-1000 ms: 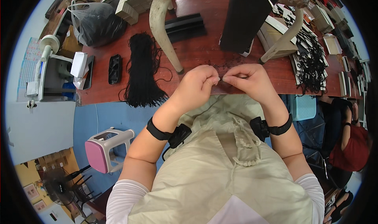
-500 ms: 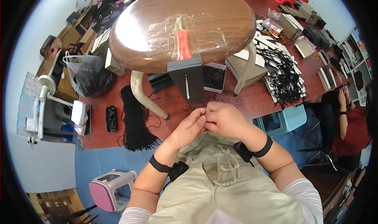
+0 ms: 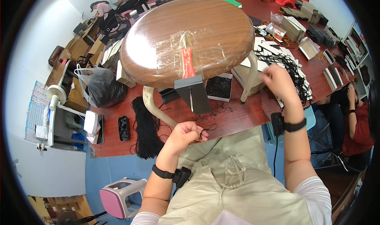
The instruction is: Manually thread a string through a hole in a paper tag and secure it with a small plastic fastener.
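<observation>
My left hand [image 3: 186, 136] is closed at the table's front edge, with a short end of thin black cord [image 3: 209, 129] showing from its fingertips. My right hand [image 3: 279, 82], slightly blurred, is raised beside the stool's right leg, near a heap of black cords [image 3: 293, 72] on white strips. Its fingers look bent, but whether it holds anything is unclear. Between the hands and farther off stands a round wood-topped stool [image 3: 158, 31]. A red-handled tool [image 3: 187, 63] is taped to its seat, and a dark block with a thin metal rod [image 3: 191, 100] hangs at its front.
A bundle of long black cords [image 3: 146, 130] hangs over the table edge at left, beside a black tray [image 3: 124, 128]. An open box of black bits [image 3: 219, 86] sits under the stool. A plastic bag [image 3: 99, 88] stands farther left. Another person [image 3: 352, 126] sits at right.
My hands, together before, have parted. The right one has moved up and right toward the cord heap; the left stays near the table edge with the cord end. The view has shifted slightly.
</observation>
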Tool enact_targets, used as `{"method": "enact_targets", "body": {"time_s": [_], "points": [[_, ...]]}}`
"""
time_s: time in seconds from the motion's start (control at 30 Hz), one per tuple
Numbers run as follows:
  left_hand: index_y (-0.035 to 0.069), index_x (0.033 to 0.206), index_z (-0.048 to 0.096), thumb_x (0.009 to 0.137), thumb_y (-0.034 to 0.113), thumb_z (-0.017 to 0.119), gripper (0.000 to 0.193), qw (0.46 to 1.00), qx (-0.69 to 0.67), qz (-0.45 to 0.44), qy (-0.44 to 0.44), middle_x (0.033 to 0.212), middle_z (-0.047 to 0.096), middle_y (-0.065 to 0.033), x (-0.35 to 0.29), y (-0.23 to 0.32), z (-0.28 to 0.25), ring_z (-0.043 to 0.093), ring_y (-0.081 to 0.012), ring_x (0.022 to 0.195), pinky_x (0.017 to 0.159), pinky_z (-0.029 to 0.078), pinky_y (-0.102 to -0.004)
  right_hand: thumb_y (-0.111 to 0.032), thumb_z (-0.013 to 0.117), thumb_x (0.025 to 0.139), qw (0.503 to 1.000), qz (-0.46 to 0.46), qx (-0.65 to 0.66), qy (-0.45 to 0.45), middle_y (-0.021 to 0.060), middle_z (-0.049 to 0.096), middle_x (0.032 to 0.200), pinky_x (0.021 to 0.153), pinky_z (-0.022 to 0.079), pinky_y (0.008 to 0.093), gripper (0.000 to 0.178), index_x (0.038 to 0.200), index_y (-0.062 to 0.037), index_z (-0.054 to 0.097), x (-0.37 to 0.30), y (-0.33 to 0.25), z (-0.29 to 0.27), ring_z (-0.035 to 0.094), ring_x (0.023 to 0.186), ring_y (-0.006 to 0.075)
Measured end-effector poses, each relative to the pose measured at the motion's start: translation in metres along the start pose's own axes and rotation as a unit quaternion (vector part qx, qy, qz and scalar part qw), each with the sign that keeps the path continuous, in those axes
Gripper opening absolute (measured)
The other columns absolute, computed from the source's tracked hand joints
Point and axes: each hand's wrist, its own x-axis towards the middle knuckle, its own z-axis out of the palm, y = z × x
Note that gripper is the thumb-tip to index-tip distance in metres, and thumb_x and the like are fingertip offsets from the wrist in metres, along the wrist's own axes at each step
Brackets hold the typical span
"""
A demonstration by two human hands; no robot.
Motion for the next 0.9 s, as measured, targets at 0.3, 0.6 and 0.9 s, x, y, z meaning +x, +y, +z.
{"method": "enact_targets", "body": {"time_s": [0.3,0.6,0.9], "points": [[0.003,0.069,0.048,0.077,-0.007,0.054,0.015,0.997,-0.040,0.066,-0.030,0.085,0.064,-0.0150,-0.011,-0.010,-0.006,0.064,-0.0200,0.072,0.065,0.051,-0.0298,-0.021,0.073,0.072,0.987,-0.038,-0.107,0.111,0.0124,0.058,0.108,0.090,0.043,0.0393,0.027,0.092,-0.0033,0.068,0.026,0.008,0.051,0.050,0.103,0.0311],[-0.003,0.116,0.057,0.076,-0.006,0.057,0.040,0.997,0.044,0.025,-0.060,0.092,0.067,-0.0101,-0.018,-0.001,-0.008,0.063,-0.0105,0.070,0.066,0.049,-0.0233,-0.006,0.067,0.083,0.824,-0.015,0.414,0.387,0.0077,0.059,0.101,0.079,0.046,0.0253,0.036,0.115,0.0012,0.052,-0.014,-0.039,-0.010,0.056,0.090,0.0130],[0.004,0.141,0.034,0.068,-0.010,0.055,0.076,0.941,0.288,0.114,-0.137,0.137,0.046,-0.0103,-0.047,0.070,0.022,0.055,-0.0070,0.064,0.061,0.047,-0.0216,-0.002,0.076,0.066,0.847,-0.401,0.249,0.244,0.0108,0.059,0.085,0.052,0.047,0.0293,0.049,0.111,-0.0031,0.059,-0.068,-0.148,-0.023,0.057,0.065,0.0224]]}}
